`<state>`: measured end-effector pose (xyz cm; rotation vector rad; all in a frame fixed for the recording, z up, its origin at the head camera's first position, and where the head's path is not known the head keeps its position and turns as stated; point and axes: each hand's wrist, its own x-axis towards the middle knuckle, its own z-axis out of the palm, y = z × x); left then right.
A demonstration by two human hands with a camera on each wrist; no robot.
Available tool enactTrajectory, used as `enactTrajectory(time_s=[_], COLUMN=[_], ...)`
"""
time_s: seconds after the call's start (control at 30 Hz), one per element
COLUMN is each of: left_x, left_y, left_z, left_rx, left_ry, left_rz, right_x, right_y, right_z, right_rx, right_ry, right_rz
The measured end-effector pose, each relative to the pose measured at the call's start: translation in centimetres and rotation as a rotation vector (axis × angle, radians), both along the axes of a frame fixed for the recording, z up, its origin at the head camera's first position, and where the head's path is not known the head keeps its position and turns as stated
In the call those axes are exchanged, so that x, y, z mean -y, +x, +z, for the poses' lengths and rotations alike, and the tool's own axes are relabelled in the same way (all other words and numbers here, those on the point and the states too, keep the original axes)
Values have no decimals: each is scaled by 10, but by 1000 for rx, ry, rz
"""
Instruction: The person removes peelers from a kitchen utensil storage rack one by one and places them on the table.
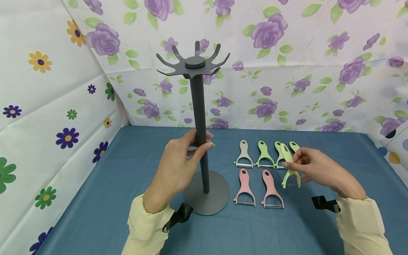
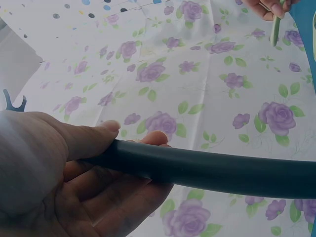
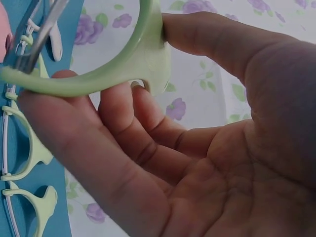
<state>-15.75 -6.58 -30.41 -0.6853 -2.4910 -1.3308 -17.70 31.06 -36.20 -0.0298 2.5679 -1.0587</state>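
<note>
A dark grey utensil stand (image 1: 200,106) rises from a round base, with several curved hooks at its top. My left hand (image 1: 175,164) grips its pole around mid-height; in the left wrist view the thumb and fingers wrap the pole (image 2: 212,170). Over the right side of the cloth, my right hand (image 1: 315,168) pinches a green peeler (image 1: 290,170) lifted above the others. The right wrist view shows that peeler's curved frame (image 3: 94,81) between thumb and fingers. Under and beside it lie green peelers (image 1: 264,152), one partly hidden by my hand.
A pale grey peeler (image 1: 243,153) lies at the left of the back row. Two pink peelers (image 1: 244,186) form the front row. Blue cloth (image 1: 105,198) covers the table, and flower-printed sheets (image 1: 287,78) stand behind and at the sides.
</note>
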Motion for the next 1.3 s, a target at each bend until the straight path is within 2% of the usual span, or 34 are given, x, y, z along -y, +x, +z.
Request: enactTrajectory(time_s=[0.43, 0.73, 1.3], left_x=[0, 0, 0], left_y=[0, -1, -1], left_z=[0, -1, 0], left_rx=[2, -1, -6], left_ry=[6, 5, 4], left_rz=[-1, -8, 1], right_x=[-5, -7, -12], right_y=[-3, -4, -7], right_z=[-9, -12, -21], right_rx=[35, 91, 126], right_ry=[18, 7, 24], right_rz=[-8, -15, -9])
